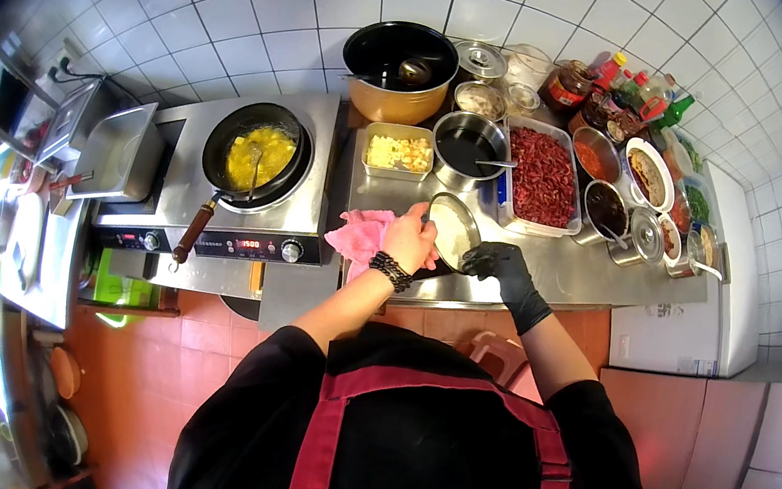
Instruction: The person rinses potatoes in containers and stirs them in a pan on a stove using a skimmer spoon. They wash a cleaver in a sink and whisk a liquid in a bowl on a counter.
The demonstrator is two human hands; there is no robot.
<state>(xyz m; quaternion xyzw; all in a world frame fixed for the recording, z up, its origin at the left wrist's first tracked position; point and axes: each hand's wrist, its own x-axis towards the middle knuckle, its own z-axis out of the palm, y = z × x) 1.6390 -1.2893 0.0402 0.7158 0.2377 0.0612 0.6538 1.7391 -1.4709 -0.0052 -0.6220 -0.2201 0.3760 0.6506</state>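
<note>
My bare left hand (410, 238), with a dark beaded bracelet at the wrist, grips the left side of a metal bowl (474, 236). The bowl holds white powder (449, 233) and sits tilted above the steel counter. My right hand (503, 267) wears a black glove; its bent fingers meet the bowl's right rim, and whether they pinch anything is hidden. Beside my left hand, a pink cloth (360, 235) lies at the counter's edge. Above the bowl stand a tub of chopped pale yellow pieces (399, 152) and a steel pot of dark liquid (468, 146).
At left, a wok (218, 131) with yellow food and a ladle sits on a lit induction cooker (213, 218), its handle (198, 225) jutting toward me. Behind stands a large pot (398, 97). Right are a tub of dark red pieces (541, 176), several sauce pots, and bottles (676, 110).
</note>
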